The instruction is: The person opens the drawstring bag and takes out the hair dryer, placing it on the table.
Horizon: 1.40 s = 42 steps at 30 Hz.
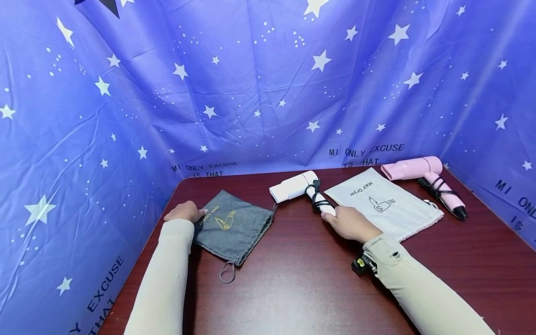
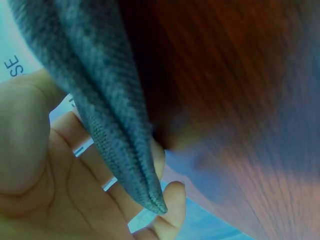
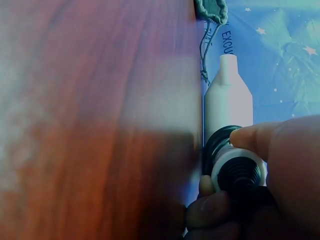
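Note:
A dark grey drawstring bag (image 1: pixel 239 232) with a yellow hair dryer print lies at the left of the table. My left hand (image 1: pixel 184 212) pinches its left edge, and the left wrist view has the cloth (image 2: pixel 107 105) between thumb and fingers. In the middle, a white hair dryer (image 1: pixel 293 187) points its nozzle toward the bag. My right hand (image 1: pixel 351 224) grips the end of its handle. A black cord (image 3: pixel 220 142) is wound about that handle; the right wrist view shows thumb and fingers on either side of it.
A white drawstring bag (image 1: pixel 389 211) marked "Hair Dryer" lies to the right, partly behind my right hand. Beyond it rests a pink hair dryer (image 1: pixel 418 168) with its black cord wrapped. The dark red table (image 1: pixel 284 288) meets a blue starry curtain (image 1: pixel 251 83) at the back and sides.

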Each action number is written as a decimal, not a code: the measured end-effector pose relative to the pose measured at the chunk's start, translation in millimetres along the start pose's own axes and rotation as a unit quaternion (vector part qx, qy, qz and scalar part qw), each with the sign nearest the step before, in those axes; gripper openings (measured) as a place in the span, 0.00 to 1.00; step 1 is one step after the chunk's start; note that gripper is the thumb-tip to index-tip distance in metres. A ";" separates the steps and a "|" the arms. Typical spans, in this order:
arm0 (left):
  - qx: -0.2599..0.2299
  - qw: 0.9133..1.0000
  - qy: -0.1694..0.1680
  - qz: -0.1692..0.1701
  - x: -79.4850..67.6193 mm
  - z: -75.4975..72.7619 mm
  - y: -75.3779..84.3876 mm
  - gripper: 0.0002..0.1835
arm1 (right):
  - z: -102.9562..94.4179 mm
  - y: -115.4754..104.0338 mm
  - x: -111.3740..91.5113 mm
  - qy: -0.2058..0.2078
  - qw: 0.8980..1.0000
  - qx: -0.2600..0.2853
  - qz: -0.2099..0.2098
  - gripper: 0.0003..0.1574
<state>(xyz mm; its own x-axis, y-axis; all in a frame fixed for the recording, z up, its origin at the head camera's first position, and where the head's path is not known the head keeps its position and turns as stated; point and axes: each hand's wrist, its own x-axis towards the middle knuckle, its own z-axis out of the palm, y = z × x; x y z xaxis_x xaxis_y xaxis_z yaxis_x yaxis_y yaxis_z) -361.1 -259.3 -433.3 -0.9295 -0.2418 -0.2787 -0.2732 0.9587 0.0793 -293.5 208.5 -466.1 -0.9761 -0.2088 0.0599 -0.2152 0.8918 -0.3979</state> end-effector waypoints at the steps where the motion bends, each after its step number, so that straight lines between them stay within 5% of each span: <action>1: -0.001 1.000 0.000 -0.001 0.3 0.1 0.2 0.37 | -0.2 -0.1 0.9 -0.001 1.000 0.001 0.003 0.30; 19: -0.015 1.000 -0.005 0.019 0.4 2.2 -6.8 0.34 | -1.0 -0.2 20.6 -0.018 0.999 0.013 0.046 0.30; 42: -0.017 1.000 -0.012 0.020 6.9 2.7 -4.9 0.33 | -2.2 5.9 35.3 0.027 0.997 0.005 0.071 0.29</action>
<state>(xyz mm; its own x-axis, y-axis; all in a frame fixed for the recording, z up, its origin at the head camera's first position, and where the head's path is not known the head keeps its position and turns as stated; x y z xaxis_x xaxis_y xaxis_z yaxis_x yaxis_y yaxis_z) -365.4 -265.2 -438.1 -0.9338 -0.1992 -0.2973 -0.2446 0.9617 0.1240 -329.3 207.3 -464.3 -0.9970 -0.0585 0.0515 -0.0747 0.9066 -0.4154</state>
